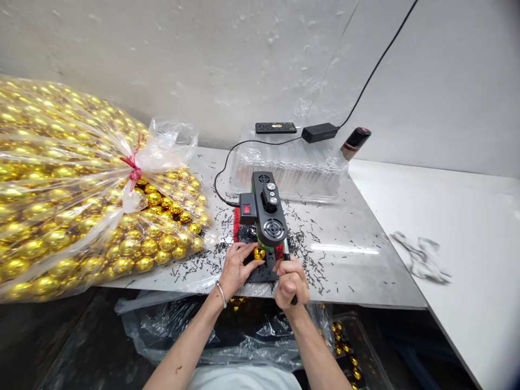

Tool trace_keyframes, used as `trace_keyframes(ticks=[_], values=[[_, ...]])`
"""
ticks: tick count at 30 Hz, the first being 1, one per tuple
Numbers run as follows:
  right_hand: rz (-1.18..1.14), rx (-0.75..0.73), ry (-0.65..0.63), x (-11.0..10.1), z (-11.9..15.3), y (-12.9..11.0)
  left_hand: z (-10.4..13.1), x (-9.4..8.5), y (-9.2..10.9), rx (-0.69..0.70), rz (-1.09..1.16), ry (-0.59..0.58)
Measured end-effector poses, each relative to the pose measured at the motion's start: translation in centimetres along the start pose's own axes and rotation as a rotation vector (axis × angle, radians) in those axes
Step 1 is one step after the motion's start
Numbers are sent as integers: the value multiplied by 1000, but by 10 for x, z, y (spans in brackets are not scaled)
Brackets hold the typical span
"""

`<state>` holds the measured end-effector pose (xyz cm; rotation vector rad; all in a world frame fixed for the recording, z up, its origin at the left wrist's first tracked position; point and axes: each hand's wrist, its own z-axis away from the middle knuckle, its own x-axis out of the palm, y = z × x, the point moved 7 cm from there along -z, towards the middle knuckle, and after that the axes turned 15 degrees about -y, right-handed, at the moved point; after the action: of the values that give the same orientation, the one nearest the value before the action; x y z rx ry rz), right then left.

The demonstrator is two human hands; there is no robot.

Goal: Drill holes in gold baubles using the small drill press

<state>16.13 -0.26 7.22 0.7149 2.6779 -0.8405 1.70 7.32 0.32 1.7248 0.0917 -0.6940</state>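
Between thumb and fingers, my left hand (236,266) pinches a shiny gold ball (259,253) just below the front of a black bench machine (268,208). The machine has round vents, knobs on top and a red switch (246,209) on its left side. My right hand (291,281) is wrapped round the machine's black lever handle (286,257). Under the machine's head lies a dark base plate (260,274) with red parts beside it. The underside of the ball is hidden by my fingers.
A tied clear bag of gold balls (60,233) fills the left. Black scraps (312,271) litter the grey tabletop. Behind stand clear plastic trays (288,168), a power adapter (319,132) and a spray can (355,143). White gloves (422,257) lie right; a plastic bag (162,325) hangs below.
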Motion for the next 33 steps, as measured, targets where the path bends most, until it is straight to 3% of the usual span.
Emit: trace_keyframes(ticks=[5, 11, 18, 22, 26, 29, 31, 33], values=[[-21, -4, 3, 1, -5, -1, -1, 1, -3, 0, 1, 13], [16, -62, -103, 4, -9, -4, 0, -1, -3, 18, 17, 35], [-59, 49, -15, -23, -59, -29, -3, -4, 1, 5, 30, 72], [-68, 131, -55, -29, -77, -37, 32, -12, 25, 81, -69, 154], [-86, 100, -47, -26, -65, -35, 93, 12, 44, 236, -272, -48], [-96, 85, -12, -21, -53, -31, 124, 24, 40, 254, -405, -84], [-103, 97, 10, -19, -48, -28, 126, 14, 38, 257, -466, -34], [-111, 113, 20, -18, -47, -26, 110, -14, 37, 213, -530, 65]])
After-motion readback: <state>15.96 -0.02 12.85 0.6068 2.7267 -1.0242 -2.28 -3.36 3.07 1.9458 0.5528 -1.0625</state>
